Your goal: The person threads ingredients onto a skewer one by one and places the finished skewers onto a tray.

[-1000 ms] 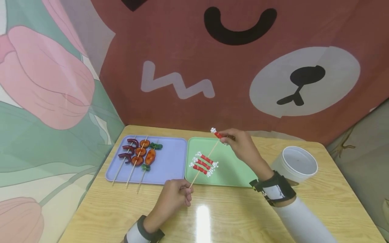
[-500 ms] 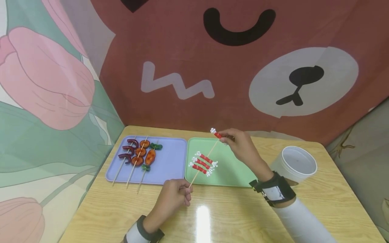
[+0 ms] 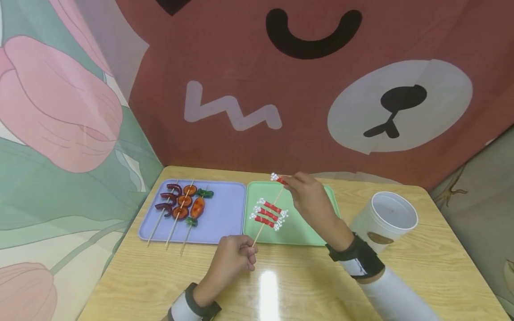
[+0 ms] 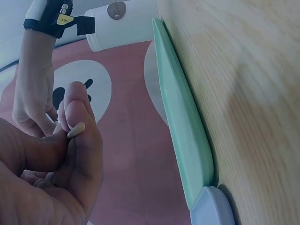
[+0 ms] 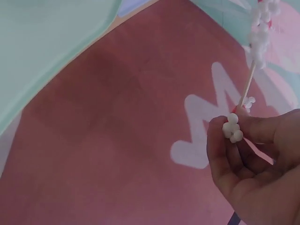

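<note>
In the head view, a thin wooden skewer (image 3: pixel 267 218) is held slanted above the green tray (image 3: pixel 305 232), its long axis running from the near-left end up to the far-right end. Its near end is pinched by the curled left hand (image 3: pixel 233 261); a red-and-white bone-shaped piece (image 3: pixel 278 179) at the far end is pinched by the right hand (image 3: pixel 305 196). Three such pieces (image 3: pixel 269 214) are threaded midway. On the blue tray (image 3: pixel 225 223), left of the green tray, three loaded skewers (image 3: pixel 182 207) are laid. A white tub (image 3: pixel 383 220) stands right of the green tray.

In the left wrist view, the skewer's blunt end (image 4: pixel 76 130) is gripped between thumb and fingers.

In the right wrist view, the piece's white knob (image 5: pixel 232 127) is pinched by fingertips.

bright even light, tabletop (image 3: pixel 265 290) glare, soft blurry wrist views
</note>
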The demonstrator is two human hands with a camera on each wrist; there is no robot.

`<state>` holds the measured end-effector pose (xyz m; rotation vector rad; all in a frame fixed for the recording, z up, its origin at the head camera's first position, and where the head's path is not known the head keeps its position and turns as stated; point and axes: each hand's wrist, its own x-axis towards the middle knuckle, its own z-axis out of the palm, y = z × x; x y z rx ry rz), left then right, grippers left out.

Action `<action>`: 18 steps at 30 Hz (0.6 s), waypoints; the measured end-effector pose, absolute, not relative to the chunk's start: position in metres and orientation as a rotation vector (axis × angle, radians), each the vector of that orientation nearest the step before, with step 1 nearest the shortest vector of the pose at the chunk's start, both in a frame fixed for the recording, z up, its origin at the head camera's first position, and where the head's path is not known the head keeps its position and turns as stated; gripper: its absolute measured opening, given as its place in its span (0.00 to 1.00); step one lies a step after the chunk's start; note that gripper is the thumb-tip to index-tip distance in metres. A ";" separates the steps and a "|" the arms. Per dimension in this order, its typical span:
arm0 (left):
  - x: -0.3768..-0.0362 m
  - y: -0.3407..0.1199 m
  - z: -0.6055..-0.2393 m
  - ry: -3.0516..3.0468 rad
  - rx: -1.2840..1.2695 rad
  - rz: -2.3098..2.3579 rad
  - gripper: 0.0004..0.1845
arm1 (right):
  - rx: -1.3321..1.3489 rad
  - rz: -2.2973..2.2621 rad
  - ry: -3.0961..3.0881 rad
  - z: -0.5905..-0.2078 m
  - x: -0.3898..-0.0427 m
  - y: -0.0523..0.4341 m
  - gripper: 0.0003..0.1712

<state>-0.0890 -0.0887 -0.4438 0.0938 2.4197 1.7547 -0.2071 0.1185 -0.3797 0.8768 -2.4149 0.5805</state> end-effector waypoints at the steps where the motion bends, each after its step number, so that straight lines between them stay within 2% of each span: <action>1: -0.089 -0.088 -0.443 2.425 0.090 1.754 0.05 | 0.883 0.552 -2.402 -0.379 -0.205 0.117 0.16; 10: -0.089 -0.085 -0.443 2.414 0.064 1.780 0.06 | 0.989 0.453 -2.360 -0.393 -0.188 0.102 0.17; 18: -0.091 -0.084 -0.446 2.392 0.043 1.805 0.06 | 0.953 0.454 -2.375 -0.402 -0.186 0.097 0.19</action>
